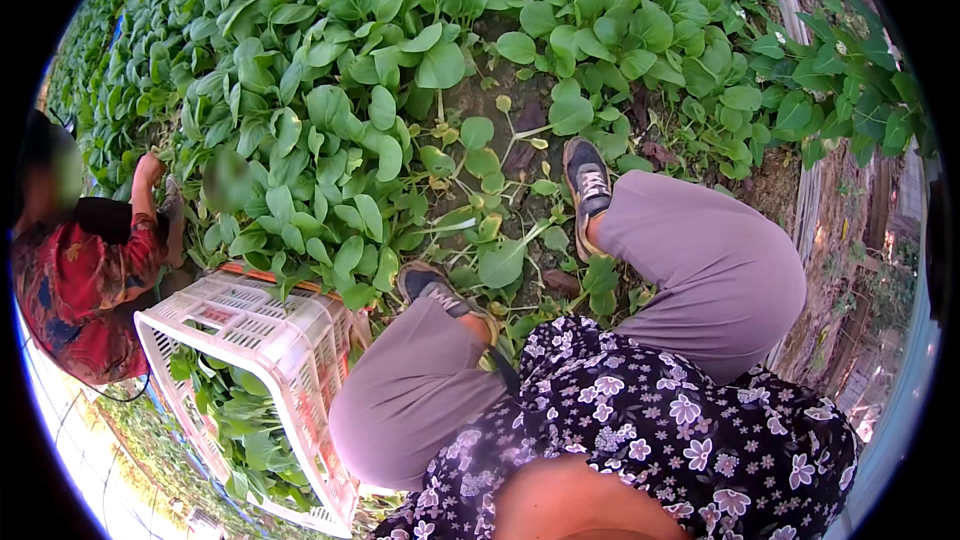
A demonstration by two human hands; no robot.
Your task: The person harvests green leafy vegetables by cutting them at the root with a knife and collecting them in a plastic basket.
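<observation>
Neither of my hands is in view. Before me grows a dense bed of leafy greens (352, 90), with broad, rounded leaves that look like bok choy. Between my feet is a patch of brown soil (529, 202) with trimmed or fallen leaves and pale stems, some of them yellowing. A large loose leaf (502, 264) lies there, near a cut pale stalk (450, 226). To my left, a white slatted plastic crate (247, 315) stands close beside my knee. Picked greens (251, 420) partly fill it.
My dark sneakers (589, 176) rest on the soil among the plants. At far left a person in a red patterned top (90, 292) crouches, one hand (152, 165) at the greens. Flowering plants (817, 90) and weathered boards (814, 202) edge the bed at right.
</observation>
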